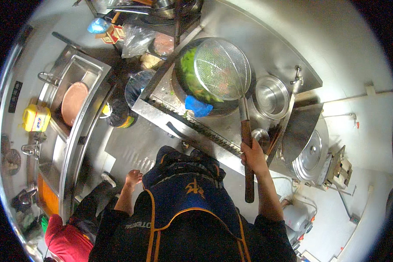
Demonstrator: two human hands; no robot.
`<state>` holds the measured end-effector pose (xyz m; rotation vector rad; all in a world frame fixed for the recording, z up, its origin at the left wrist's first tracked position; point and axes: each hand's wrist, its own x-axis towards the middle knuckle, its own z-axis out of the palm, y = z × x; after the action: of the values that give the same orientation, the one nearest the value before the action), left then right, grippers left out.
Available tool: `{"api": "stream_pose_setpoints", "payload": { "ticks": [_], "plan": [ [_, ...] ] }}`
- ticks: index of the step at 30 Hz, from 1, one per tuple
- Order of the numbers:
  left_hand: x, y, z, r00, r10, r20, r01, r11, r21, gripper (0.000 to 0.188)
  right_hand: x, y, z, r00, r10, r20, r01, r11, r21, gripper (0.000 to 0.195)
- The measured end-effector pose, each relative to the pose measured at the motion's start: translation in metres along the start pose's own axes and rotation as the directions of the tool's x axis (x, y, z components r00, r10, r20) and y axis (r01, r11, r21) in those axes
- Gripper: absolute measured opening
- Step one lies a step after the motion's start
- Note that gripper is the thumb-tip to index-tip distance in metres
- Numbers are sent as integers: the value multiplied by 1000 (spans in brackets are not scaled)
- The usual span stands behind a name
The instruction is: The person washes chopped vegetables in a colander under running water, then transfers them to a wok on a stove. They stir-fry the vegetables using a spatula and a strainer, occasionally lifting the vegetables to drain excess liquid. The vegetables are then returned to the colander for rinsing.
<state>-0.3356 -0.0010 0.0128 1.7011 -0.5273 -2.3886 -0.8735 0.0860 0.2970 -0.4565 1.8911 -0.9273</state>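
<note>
My right hand (253,155) is closed around the long wooden handle of a round wire-mesh strainer (222,68). The strainer's mesh lies over the right part of a large wok (181,93) that contains green leafy vegetables (191,70); whether it touches them cannot be told. A folded blue cloth (198,106) rests on the wok's near rim. My left hand (134,177) hangs beside my apron, away from the stove, fingers curled, with nothing visible in it.
A metal pot (271,97) stands right of the wok, below a tap (297,75). A lidded pot (309,150) is further right. To the left are a steel sink (101,70), a yellow jug (36,118) and a person in a red top (67,235).
</note>
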Motion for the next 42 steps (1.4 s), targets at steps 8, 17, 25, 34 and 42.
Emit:
{"api": "stream_pose_setpoints", "payload": {
  "ticks": [8, 17, 25, 34, 42],
  "plan": [
    [-28, 0, 55, 913, 8, -409, 99, 966, 238, 16, 34, 27, -3, 968, -205, -145, 128, 900, -416, 19],
    [-21, -17, 40, 929, 18, -369, 60, 978, 200, 14, 57, 18, -29, 765, -642, -57, 378, 519, -767, 42],
    [-26, -7, 37, 971, 83, -224, -26, 969, 245, 9, 84, -11, -37, 747, -607, -270, 230, 618, -752, 34],
    [1, -40, -2, 956, 186, -228, -115, 949, 293, 12, 136, 37, -18, 862, -503, 56, 325, 465, -823, 23],
    [2, -56, -6, 957, 194, -215, -124, 946, 299, 13, 127, -8, -9, 951, 109, 288, -218, 900, 377, 15]
  ]
}}
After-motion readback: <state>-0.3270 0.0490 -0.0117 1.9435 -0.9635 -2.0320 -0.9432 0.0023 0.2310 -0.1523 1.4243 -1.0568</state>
